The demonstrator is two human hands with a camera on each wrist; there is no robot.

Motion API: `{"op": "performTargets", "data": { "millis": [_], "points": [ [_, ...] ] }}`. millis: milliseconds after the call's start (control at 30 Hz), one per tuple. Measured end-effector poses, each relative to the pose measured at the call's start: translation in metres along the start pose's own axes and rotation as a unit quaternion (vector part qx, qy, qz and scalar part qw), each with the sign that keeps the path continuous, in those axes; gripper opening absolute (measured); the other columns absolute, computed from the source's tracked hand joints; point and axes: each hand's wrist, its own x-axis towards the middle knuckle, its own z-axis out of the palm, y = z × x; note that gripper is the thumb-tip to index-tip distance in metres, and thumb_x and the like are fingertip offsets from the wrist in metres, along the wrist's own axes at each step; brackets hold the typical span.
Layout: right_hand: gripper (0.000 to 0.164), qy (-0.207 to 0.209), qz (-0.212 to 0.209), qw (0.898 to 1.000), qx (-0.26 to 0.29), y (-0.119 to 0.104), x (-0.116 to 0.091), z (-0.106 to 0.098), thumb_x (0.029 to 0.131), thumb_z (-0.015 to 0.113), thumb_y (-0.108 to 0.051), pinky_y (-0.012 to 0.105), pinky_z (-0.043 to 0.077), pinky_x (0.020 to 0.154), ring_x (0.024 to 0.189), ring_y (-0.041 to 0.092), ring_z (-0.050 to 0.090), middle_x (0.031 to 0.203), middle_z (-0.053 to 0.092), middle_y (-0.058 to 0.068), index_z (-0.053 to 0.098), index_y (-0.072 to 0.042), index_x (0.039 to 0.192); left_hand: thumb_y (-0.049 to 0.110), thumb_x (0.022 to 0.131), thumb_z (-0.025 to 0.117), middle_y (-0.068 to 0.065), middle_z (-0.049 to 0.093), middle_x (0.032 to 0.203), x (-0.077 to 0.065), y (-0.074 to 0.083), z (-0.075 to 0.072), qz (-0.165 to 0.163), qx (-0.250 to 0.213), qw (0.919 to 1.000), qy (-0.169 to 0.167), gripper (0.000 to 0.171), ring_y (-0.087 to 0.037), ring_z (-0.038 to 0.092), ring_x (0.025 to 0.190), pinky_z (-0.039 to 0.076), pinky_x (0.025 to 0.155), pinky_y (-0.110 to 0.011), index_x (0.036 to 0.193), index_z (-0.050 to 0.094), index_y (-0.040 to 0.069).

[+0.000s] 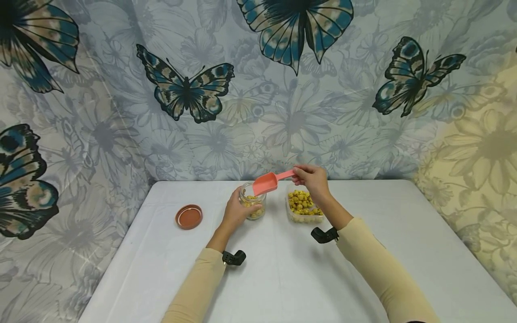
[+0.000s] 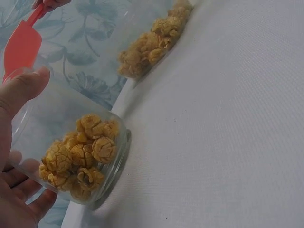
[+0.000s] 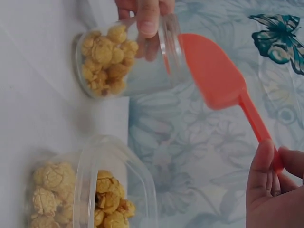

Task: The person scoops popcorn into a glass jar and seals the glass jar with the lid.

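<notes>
A clear glass jar (image 3: 149, 71) stands upright on the table, its lower part filled with yellow popcorn (image 2: 80, 156). My left hand (image 1: 237, 209) grips the jar from its left side, thumb and fingers around the glass. In my right hand (image 1: 313, 180) the handle end of a pink-red scoop (image 1: 265, 183) is pinched. The scoop slants down toward the jar, its tip at the jar's mouth, and no popcorn shows in it. Below the right hand sits a clear plastic container (image 1: 305, 219) of popcorn (image 1: 300, 202).
A brown round lid (image 1: 189, 217) lies on the white table (image 1: 274, 278), left of the jar. Behind the table hangs a cloth backdrop (image 1: 295, 121) with butterflies and flowers. Each wrist wears a black camera.
</notes>
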Motion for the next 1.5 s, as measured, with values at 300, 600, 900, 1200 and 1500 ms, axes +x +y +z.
{"op": "performTargets", "data": {
  "millis": [300, 600, 900, 1200, 1500],
  "points": [
    [0.037, 0.010, 0.003, 1.000, 0.010, -0.001, -0.004, -0.002, 0.097, 0.059, -0.015, 0.018, 0.058, 0.063, 0.064, 0.005, 0.065, 0.076, 0.069, -0.005, 0.059, 0.009, 0.125, 0.033, 0.072, 0.086, -0.018, 0.050, 0.142, 0.001, 0.000, 0.000, 0.003, 0.000, 1.0000, -0.002, 0.091, -0.032, 0.048, 0.131, 0.036, 0.112, -0.052, 0.145, 0.038, 0.007],
    [0.037, 0.025, 0.006, 0.999, 0.040, 0.004, -0.006, -0.006, 0.097, 0.060, -0.015, 0.018, 0.057, 0.063, 0.064, 0.005, 0.065, 0.079, 0.068, -0.005, 0.059, 0.009, 0.124, 0.030, 0.072, 0.086, -0.020, 0.047, 0.144, -0.002, 0.000, 0.000, 0.009, -0.008, 0.9999, -0.004, 0.093, -0.034, 0.045, 0.134, 0.033, 0.115, -0.054, 0.147, 0.035, 0.006],
    [0.039, 0.039, -0.022, 0.998, 0.045, 0.001, -0.008, -0.010, 0.096, 0.062, -0.015, 0.017, 0.056, 0.060, 0.061, 0.004, 0.065, 0.073, 0.069, -0.007, 0.058, 0.013, 0.123, 0.028, 0.074, 0.085, -0.023, 0.045, 0.144, -0.003, -0.001, -0.002, 0.029, -0.007, 0.9996, 0.001, 0.092, -0.035, 0.042, 0.137, 0.033, 0.115, -0.053, 0.146, 0.035, 0.001],
    [0.035, 0.049, -0.003, 0.997, 0.056, -0.004, -0.007, -0.013, 0.095, 0.062, -0.015, 0.017, 0.056, 0.060, 0.060, 0.005, 0.064, 0.073, 0.068, -0.007, 0.060, 0.010, 0.119, 0.030, 0.074, 0.084, -0.021, 0.046, 0.142, -0.002, 0.003, -0.005, 0.023, 0.010, 0.9997, 0.004, 0.092, -0.033, 0.045, 0.133, 0.042, 0.109, -0.048, 0.146, 0.035, 0.001],
    [0.035, 0.067, -0.004, 0.996, 0.065, -0.004, -0.008, -0.017, 0.095, 0.061, -0.013, 0.016, 0.056, 0.059, 0.059, 0.005, 0.065, 0.071, 0.068, -0.006, 0.059, 0.011, 0.120, 0.031, 0.074, 0.084, -0.020, 0.045, 0.144, -0.003, 0.006, -0.007, 0.033, 0.037, 0.9987, 0.007, 0.094, -0.034, 0.043, 0.136, 0.037, 0.113, -0.051, 0.147, 0.035, 0.002]
  ]
}}
